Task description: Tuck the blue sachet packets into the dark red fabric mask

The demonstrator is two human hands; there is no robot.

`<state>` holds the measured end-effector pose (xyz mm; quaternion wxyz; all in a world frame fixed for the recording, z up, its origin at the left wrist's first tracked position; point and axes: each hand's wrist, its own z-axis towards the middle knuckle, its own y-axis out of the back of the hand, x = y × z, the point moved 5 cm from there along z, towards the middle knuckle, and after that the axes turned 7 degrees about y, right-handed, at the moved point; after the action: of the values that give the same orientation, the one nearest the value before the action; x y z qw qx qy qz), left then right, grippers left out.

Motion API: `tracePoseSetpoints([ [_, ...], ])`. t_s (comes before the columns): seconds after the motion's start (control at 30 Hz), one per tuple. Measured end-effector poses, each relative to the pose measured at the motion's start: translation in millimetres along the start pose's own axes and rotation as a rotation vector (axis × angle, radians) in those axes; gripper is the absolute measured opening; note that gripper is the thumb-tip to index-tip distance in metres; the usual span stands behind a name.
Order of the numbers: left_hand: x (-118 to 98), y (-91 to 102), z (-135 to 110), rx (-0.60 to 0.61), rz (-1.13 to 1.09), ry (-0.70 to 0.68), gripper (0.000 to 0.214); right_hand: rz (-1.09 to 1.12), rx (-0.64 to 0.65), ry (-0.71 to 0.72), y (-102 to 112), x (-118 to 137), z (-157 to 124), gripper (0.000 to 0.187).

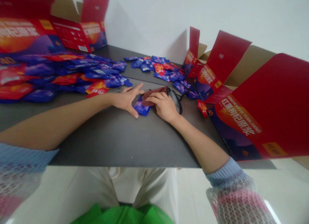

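Observation:
My left hand (128, 100) is open at the middle of the dark table, thumb and fingers spread beside a blue sachet (143, 109). The sachet lies flat, with its upper right part under a reddish-brown cloth (154, 93). My right hand (165, 105) is closed over this cloth, fingers bent and pressed down on it; the fingertips partly hide its lower edge. Just right of that hand lies a grey and black item (175, 100) with a dark strap, partly covered by the hand, so its kind is unclear.
A large heap of blue and red sachets (60, 71) covers the left of the table. A smaller scattered pile (159, 68) lies at the back. Open red cartons stand at the back left (72, 34) and along the right (241, 121). A white wall (149, 21) rises behind.

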<state>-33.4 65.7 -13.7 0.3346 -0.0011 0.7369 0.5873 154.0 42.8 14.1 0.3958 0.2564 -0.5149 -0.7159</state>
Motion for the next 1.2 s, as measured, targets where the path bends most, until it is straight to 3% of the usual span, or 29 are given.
tracePoseSetpoints([
  [0.17,-0.9,-1.5,2.0,0.007,0.024,-0.064,0.152,0.026,-0.095,-0.152,-1.6,-33.0,-5.2,0.041],
  [0.27,-1.4,-1.3,2.6,0.007,0.045,-0.064,0.153,0.109,-0.249,-0.099,1.3,-34.6,-6.8,0.044],
  [0.37,1.5,-1.2,2.1,0.006,0.05,-0.004,0.156,0.196,-0.389,0.014,8.3,-17.3,-6.8,0.045],
  [0.43,2.7,-1.7,1.8,0.009,0.055,0.028,0.158,0.238,-0.31,0.132,7.1,2.2,-4.4,0.044],
  [0.5,0.3,-2.4,1.6,0.012,0.063,0.008,0.158,0.236,-0.142,0.255,1.9,20.9,-2.7,0.041],
  [0.57,-3.7,-2.7,1.5,0.018,0.064,-0.022,0.157,0.185,-0.02,0.299,-2.3,29.9,-2.3,0.041],
  [0.77,-6.0,-0.2,-0.6,0.036,0.038,0.066,0.157,-0.057,0.019,-0.015,-1.5,8.6,0.1,0.042],
  [0.93,-6.1,1.5,-3.4,0.032,0.014,0.057,0.159,-0.082,-0.026,-0.193,0.7,-13.3,-2.4,0.04],
  [1.1,-3.6,0.5,-3.0,-0.026,-0.012,0.044,0.165,0.088,-0.299,-0.178,9.3,-24.1,-9.4,0.033],
  [1.2,-1.4,-0.9,-2.4,-0.073,-0.031,0.037,0.168,0.12,-0.312,-0.06,10.6,-10.2,-9.4,0.038],
])
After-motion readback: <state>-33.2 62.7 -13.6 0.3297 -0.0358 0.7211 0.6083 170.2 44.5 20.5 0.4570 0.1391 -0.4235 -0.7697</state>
